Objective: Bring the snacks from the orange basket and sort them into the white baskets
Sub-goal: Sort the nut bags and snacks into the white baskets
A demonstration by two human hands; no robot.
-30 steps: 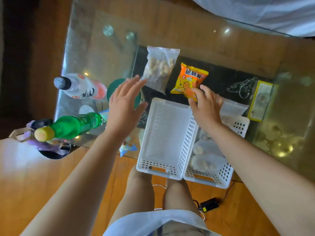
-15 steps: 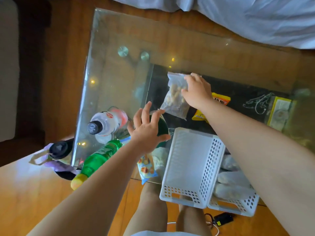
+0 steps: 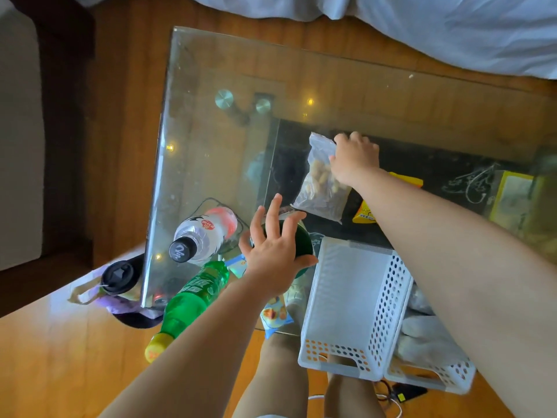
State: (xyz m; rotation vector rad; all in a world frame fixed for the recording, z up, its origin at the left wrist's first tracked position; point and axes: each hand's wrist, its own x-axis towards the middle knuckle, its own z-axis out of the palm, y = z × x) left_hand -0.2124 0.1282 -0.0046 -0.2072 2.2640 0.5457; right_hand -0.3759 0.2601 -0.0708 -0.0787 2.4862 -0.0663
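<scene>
Right hand [image 3: 355, 158] pinches the top of a clear plastic bag of pale nuts [image 3: 322, 182] at the far middle of the glass table [image 3: 211, 140], beside an orange snack packet [image 3: 366, 214]. Left hand [image 3: 272, 251] hovers with fingers spread, holding nothing, over a dark green round lid [image 3: 303, 245], left of two white perforated plastic baskets [image 3: 346, 315] at the near edge.

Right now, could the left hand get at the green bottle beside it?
Probably yes: the left hand is spread and holds nothing, and the green bottle lies just beside its wrist with nothing between them.
</scene>
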